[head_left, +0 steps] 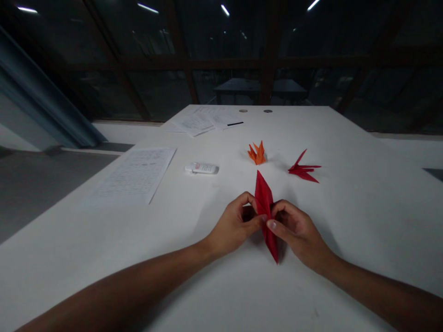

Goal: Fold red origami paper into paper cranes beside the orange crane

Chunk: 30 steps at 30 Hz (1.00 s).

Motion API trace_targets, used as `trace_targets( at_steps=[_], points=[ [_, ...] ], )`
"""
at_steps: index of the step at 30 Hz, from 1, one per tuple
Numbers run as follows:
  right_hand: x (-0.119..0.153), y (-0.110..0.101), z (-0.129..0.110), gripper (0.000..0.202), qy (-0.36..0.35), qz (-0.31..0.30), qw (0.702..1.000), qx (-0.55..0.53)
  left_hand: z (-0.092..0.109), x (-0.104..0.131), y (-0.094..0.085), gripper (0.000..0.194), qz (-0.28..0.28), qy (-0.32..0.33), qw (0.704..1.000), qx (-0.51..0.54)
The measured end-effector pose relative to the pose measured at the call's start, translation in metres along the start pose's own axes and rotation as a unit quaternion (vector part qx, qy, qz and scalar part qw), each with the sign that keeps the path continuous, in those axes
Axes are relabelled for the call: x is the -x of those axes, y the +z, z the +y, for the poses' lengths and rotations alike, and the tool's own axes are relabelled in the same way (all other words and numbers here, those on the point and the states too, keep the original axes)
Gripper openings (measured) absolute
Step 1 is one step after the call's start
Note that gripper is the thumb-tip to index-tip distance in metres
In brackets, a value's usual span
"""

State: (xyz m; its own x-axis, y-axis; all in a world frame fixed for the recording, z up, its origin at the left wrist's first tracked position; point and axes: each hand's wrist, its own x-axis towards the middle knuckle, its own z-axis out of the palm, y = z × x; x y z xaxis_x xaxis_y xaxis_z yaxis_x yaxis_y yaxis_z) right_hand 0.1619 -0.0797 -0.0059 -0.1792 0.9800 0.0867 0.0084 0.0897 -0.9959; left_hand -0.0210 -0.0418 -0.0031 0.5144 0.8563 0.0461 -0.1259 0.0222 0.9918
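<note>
A red folded paper [264,193], long and pointed at both ends, is held upright between my two hands just above the white table [221,286]. My left hand [238,222] pinches its left side, thumb on the near face and fingers curled behind. From the right, my right hand [297,230] grips it in the same way, and the two thumb tips nearly meet at its middle. Beyond the hands stands an orange origami crane [257,153]. A red origami crane [304,170] lies to its right.
Left of the cranes lies a white bottle-like object [201,168] with print on it. A printed sheet [133,175] lies on the left side, more papers [199,120] at the far left with a black strip [235,123]. Two small round discs [243,110] sit near the far edge.
</note>
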Motion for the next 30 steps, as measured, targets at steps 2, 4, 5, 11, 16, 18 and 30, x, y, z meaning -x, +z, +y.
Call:
trace_targets(
  at_steps=[2, 4, 5, 11, 16, 18, 30],
  points=[
    [0.0, 0.0, 0.0, 0.023, -0.001, 0.015, 1.0, 0.003, 0.001, 0.001, 0.002, 0.032, 0.004, 0.002, 1.0, 0.003],
    [-0.001, -0.001, 0.001, 0.023, 0.0, 0.028, 1.0, 0.002, 0.003, 0.001, 0.003, 0.032, 0.014, 0.009, 1.0, 0.014],
    [-0.001, -0.001, 0.002, 0.023, -0.001, 0.033, 0.999, 0.001, 0.004, 0.001, 0.004, 0.031, 0.024, 0.015, 0.999, 0.018],
    [-0.002, -0.002, 0.004, 0.018, 0.0, 0.043, 0.999, -0.016, 0.007, -0.001, 0.004, 0.039, 0.063, 0.015, 0.997, 0.039],
    [-0.001, 0.0, 0.005, 0.022, 0.003, 0.053, 0.998, -0.024, 0.007, 0.0, 0.001, 0.04, 0.046, 0.001, 0.997, 0.055],
    [-0.001, 0.0, 0.005, 0.023, 0.003, 0.053, 0.998, -0.026, 0.007, 0.0, 0.0, 0.038, 0.035, -0.005, 0.997, 0.067],
    [-0.003, -0.002, 0.007, 0.018, 0.013, 0.045, 0.998, -0.047, 0.0, -0.002, -0.006, 0.032, 0.007, 0.011, 0.996, 0.092]
  ],
)
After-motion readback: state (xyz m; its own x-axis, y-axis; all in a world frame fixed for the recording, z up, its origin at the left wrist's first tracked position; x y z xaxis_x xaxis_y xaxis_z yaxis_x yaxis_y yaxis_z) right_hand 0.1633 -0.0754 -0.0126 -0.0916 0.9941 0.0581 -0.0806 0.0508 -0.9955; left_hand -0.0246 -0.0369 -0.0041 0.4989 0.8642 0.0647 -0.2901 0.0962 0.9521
